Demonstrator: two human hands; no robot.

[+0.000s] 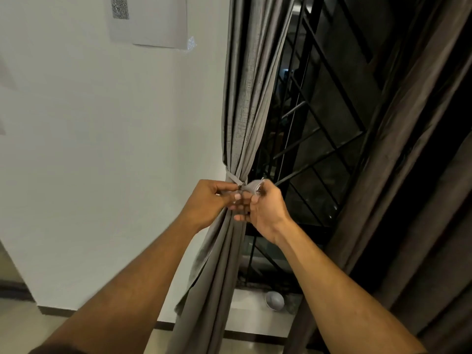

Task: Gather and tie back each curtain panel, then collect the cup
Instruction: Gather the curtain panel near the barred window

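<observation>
The left curtain panel [242, 103], grey-brown, hangs gathered into a narrow bundle beside the white wall. A grey tieback strap [233, 180] wraps round it at the waist. My left hand [209, 203] pinches one end of the strap against the bundle. My right hand [263, 208] pinches the other, frayed end [254, 187] right beside it. The right curtain panel [413, 159] hangs loose and dark on the right. A pale cup [274, 300] sits low on the window ledge, between the two panels.
Behind the curtains a black metal window grille [321, 139] covers dark glass. The white ledge [245, 300] runs under the window. Sheets of paper with a QR code [148, 21] are taped on the wall at upper left. Tiled floor [25, 325] shows at lower left.
</observation>
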